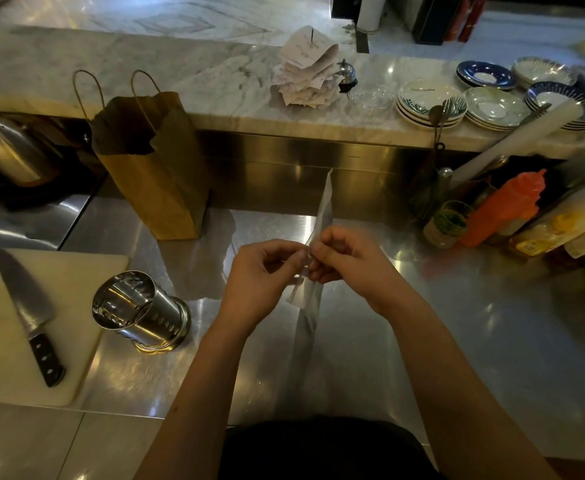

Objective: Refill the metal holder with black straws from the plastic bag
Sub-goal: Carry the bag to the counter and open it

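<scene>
Both hands meet over the middle of the steel counter. My left hand (267,275) and my right hand (339,258) pinch a long, narrow clear plastic bag (324,209) between fingertips. The bag stands nearly upright, its top end rising toward the counter's back wall and its lower end hanging below the hands. I cannot make out any black straws inside it. The metal holder (138,310), a shiny perforated cylinder, stands to the left of my hands, and its inside looks empty.
A white cutting board (76,271) with a large knife (27,306) lies at the left. A brown paper bag (152,168) stands behind the holder. Sauce bottles (506,209) and jars crowd the right side. Stacked plates (429,102) and receipts (308,71) sit on the marble ledge.
</scene>
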`<state>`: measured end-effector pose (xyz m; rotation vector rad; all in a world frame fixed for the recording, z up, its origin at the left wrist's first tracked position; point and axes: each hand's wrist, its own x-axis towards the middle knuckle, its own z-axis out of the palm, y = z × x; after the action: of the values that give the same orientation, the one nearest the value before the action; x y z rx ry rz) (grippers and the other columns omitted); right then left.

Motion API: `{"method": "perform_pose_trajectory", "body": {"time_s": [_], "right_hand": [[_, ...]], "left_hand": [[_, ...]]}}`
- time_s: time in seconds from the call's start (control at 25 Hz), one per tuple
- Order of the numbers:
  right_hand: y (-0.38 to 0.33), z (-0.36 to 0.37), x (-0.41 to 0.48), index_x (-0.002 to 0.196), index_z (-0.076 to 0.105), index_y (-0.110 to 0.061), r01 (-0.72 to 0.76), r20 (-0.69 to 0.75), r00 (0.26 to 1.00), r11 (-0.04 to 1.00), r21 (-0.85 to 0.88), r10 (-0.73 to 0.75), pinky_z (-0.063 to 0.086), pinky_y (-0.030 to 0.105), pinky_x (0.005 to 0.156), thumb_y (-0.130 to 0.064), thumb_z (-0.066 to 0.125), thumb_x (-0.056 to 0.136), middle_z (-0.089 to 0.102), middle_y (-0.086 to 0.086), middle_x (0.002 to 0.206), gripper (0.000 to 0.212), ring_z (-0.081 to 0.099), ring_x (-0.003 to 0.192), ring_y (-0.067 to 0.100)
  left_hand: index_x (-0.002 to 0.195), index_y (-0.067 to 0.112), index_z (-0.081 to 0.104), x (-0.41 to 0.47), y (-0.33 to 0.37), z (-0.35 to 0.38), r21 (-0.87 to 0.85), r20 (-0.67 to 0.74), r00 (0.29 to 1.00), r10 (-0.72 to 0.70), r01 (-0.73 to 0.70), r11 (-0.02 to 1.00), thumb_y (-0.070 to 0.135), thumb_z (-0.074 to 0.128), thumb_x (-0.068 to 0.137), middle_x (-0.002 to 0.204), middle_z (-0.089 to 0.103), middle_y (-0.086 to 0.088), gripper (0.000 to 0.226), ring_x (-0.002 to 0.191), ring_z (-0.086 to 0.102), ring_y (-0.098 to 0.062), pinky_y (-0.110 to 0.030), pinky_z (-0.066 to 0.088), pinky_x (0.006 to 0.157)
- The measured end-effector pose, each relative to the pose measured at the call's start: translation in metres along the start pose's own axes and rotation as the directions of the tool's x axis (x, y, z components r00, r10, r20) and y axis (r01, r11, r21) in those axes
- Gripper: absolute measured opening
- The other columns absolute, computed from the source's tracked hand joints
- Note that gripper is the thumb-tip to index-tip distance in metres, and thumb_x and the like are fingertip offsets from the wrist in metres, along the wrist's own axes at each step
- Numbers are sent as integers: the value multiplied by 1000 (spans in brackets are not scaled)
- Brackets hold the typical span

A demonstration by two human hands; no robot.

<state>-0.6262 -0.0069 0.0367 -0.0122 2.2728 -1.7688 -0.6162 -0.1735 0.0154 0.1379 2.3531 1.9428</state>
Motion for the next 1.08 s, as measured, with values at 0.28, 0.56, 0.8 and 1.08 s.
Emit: {"method": "perform_pose_trajectory", "body": {"time_s": [0.28,0.56,0.8,1.08], "right_hand": [[0,7,2,85,59,-8,45,-33,998,999,5,-45,52,22,64,-15,49,99,62,-1,68,18,61,61,7],[2,11,2,75,54,-15,81,-26,996,995,55,-80,47,25,62,-10,44,99,53,-4,61,26,51,56,5],[2,14,-1,72,50,-12,70,2,997,978,199,-72,40,23,55,-6,40,98,46,-4,56,29,43,52,6],[1,18,-2,68,46,-14,48,-8,999,928,370,-48,40,31,62,-6,37,100,42,-5,55,33,39,52,8]], "left_hand": [[96,25,70,1,2,3,-15,-37,999,0,0,1000,16,61,93,90,75,4,12,82,73,-9,-30,61,75],[91,26,70,-2,4,5,-73,-46,998,-38,35,997,16,62,93,89,73,7,14,86,71,-7,-18,56,67],[91,20,70,-3,2,7,-210,-1,999,-50,48,977,11,60,93,88,73,4,14,88,71,-14,-29,59,76],[93,13,69,-4,6,8,-289,0,999,-42,40,956,9,57,94,86,73,3,12,84,70,-11,-22,55,70]]}}
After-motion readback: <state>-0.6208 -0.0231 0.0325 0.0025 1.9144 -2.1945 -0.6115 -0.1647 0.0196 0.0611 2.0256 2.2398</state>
